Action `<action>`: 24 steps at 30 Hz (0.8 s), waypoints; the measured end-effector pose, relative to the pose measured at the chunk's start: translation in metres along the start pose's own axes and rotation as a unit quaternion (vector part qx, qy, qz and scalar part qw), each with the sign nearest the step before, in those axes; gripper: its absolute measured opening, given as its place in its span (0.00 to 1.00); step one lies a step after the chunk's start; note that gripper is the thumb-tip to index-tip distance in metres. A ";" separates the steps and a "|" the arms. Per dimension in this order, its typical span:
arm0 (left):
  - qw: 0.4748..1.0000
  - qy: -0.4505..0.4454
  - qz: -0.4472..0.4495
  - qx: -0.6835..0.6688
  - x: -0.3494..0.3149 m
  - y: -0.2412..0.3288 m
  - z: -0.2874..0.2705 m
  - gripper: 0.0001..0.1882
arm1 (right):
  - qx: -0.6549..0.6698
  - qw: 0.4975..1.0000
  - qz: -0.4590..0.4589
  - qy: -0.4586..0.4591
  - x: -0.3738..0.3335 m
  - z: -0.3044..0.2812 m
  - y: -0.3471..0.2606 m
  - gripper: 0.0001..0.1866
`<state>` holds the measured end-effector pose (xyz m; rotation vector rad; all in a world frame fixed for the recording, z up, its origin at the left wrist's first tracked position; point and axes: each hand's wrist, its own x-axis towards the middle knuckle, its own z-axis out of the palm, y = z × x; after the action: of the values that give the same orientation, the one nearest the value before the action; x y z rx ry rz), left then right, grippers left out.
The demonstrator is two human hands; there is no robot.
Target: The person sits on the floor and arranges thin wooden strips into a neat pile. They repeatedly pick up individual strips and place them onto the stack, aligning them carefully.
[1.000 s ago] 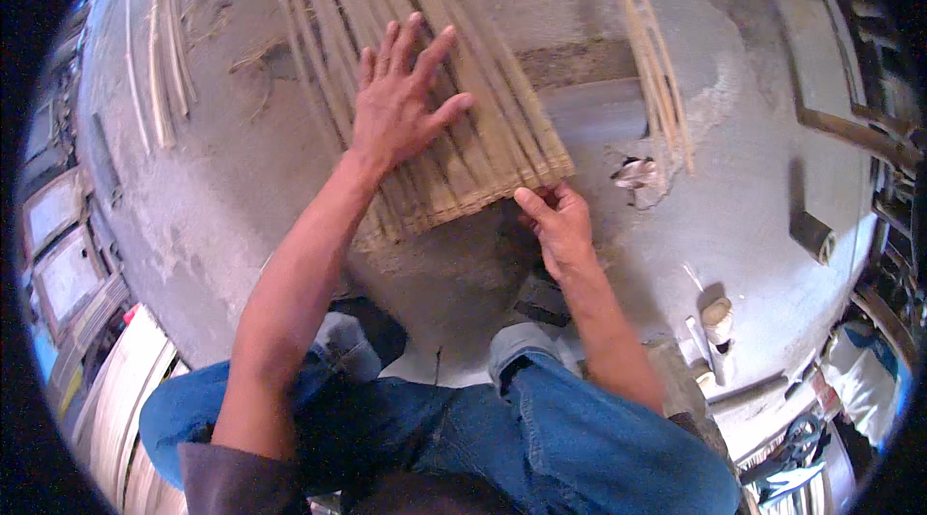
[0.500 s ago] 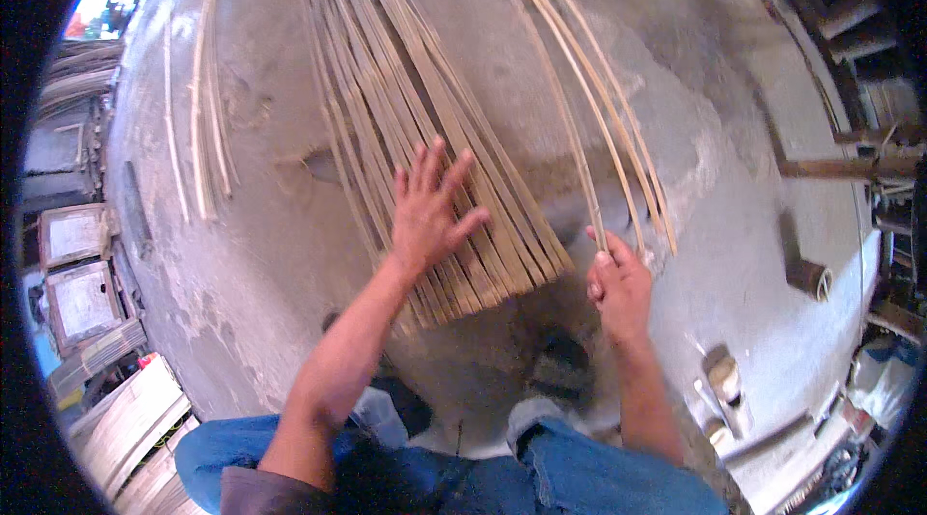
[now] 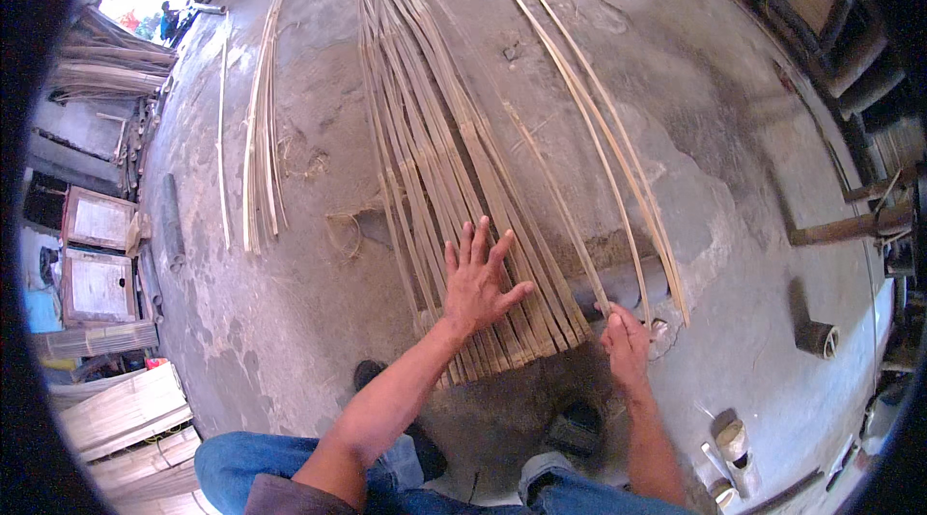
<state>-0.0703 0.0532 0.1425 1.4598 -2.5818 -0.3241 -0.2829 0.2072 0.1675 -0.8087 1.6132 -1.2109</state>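
Observation:
A row of long, thin bamboo strips (image 3: 435, 167) lies side by side on the floor, fanned out at the near end and bunched at the far end. My left hand (image 3: 475, 291) rests on them near the close end, fingers spread. Just right of the row, my right hand (image 3: 628, 346) pinches the near end of a single bamboo strip (image 3: 552, 182) between thumb and fingers. That strip slants away alongside the row; its far part is blurred. Further right, several paler strips (image 3: 618, 143) lie on the floor, their near ends just beyond my right hand.
More loose strips (image 3: 259, 129) lie on the concrete floor (image 3: 319, 322) to the left. A short tube (image 3: 817, 339) and a cup-like container (image 3: 731, 440) are at the right. Framed panels (image 3: 100, 283) and stacked slats (image 3: 126, 409) line the left side. A wooden beam (image 3: 855, 225) juts in at right.
The view has tilted up, so everything sits lower in the picture. The strip in my right hand has come closer to the row. My left hand stays spread on the strips.

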 end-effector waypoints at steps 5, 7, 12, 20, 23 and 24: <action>1.000 0.014 0.003 -0.006 -0.002 -0.001 0.010 0.46 | -0.105 0.990 0.091 -0.004 0.009 -0.008 0.005 0.15; 1.000 0.019 0.000 -0.005 -0.003 -0.001 0.004 0.46 | -0.138 0.989 0.058 0.017 -0.001 -0.013 0.017 0.13; 1.000 0.012 -0.002 0.001 -0.001 0.003 0.003 0.45 | 0.029 0.987 0.125 0.098 -0.033 -0.016 0.042 0.10; 1.000 0.011 0.002 -0.008 0.000 0.000 0.006 0.45 | 0.186 0.967 0.126 0.116 -0.021 -0.002 0.047 0.09; 1.000 0.010 0.002 -0.005 0.001 0.000 0.007 0.45 | 0.187 0.966 0.140 0.110 -0.021 -0.003 0.050 0.09; 1.000 0.010 0.001 -0.006 -0.001 0.001 0.006 0.45 | 0.182 0.966 0.147 0.107 -0.022 -0.003 0.049 0.10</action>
<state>-0.0727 0.0551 0.1369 1.4496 -2.5616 -0.3223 -0.2767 0.2423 0.1272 -0.2030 1.5483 -1.3532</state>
